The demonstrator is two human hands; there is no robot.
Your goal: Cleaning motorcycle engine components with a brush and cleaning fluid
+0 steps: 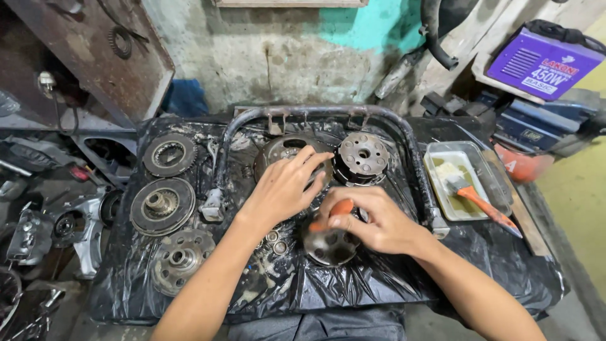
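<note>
My right hand [369, 218] grips an orange-handled tool [336, 211] and presses it down onto a round, dirty metal part [328, 245] lying on the black plastic sheet [379, 278]. Fingers spread, my left hand [284, 186] rests over a round metal clutch drum [284, 150] just behind that part. Beside the left fingertips stands a clutch hub with holes [362, 158]. Small washers [276, 242] lie near my left wrist.
Three greasy round clutch parts [163, 205] lie at the left of the sheet. A bent metal tube frame [315, 113] arches over the work area. A clear tray [499, 183] holding a brush [470, 192] sits at the right. Engine parts [57, 227] crowd the floor at left.
</note>
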